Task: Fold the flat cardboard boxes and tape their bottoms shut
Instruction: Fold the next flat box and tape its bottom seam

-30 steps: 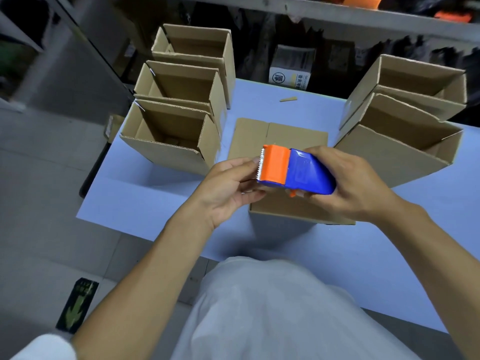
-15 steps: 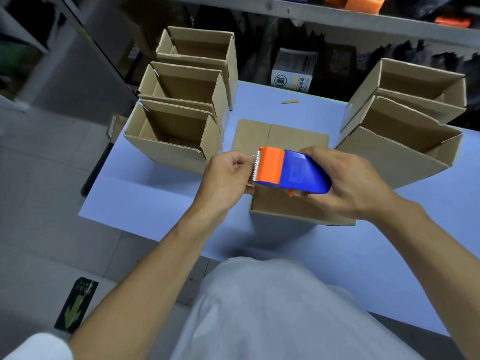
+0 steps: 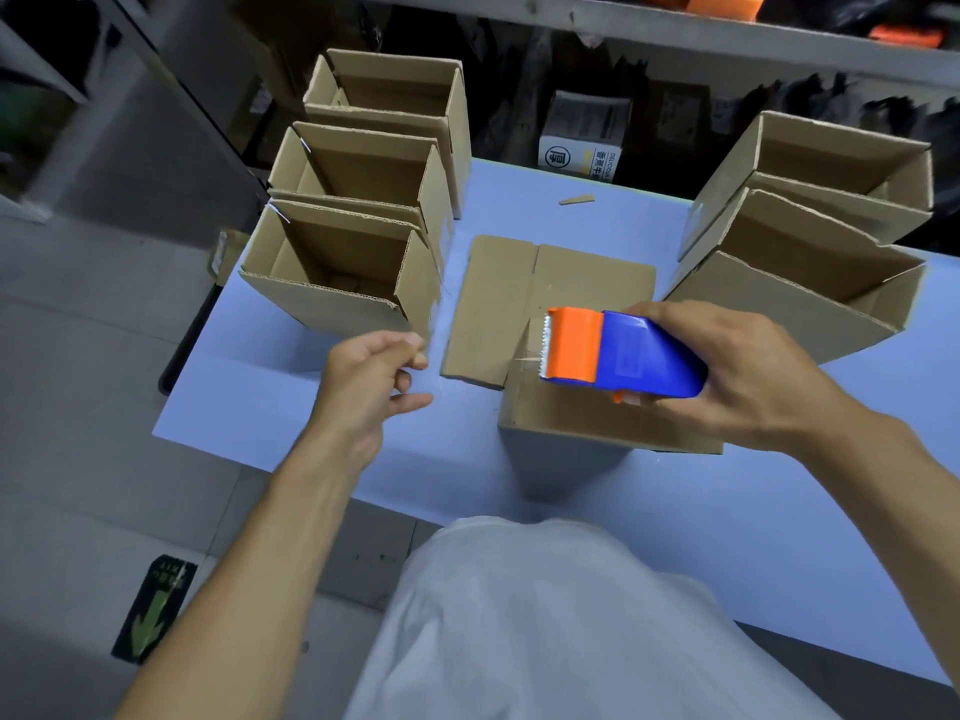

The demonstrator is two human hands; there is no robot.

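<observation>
The right hand point(image 3: 748, 371) grips the tape dispenser point(image 3: 623, 353) over the upturned box point(image 3: 571, 413) at frame centre — the left hand point(image 3: 371, 371), pinching the clear tape end, sits leftward; the bottom seam appears to run left-right beneath the stretched tape.

Small carton point(image 3: 582, 148) on the shelf — a circled logo and print, seemingly "DELICIOUS", too blurred to confirm.

Right hand point(image 3: 748, 376) wrapped round blue-and-orange tape dispenser point(image 3: 623, 353) above upturned cardboard box point(image 3: 582, 413), left hand point(image 3: 371, 374) pinching clear tape end point(image 3: 431, 350) left of cutter, three open boxes point(image 3: 337, 283) beyond left fingertips, blue table point(image 3: 291, 397) beneath.
</observation>
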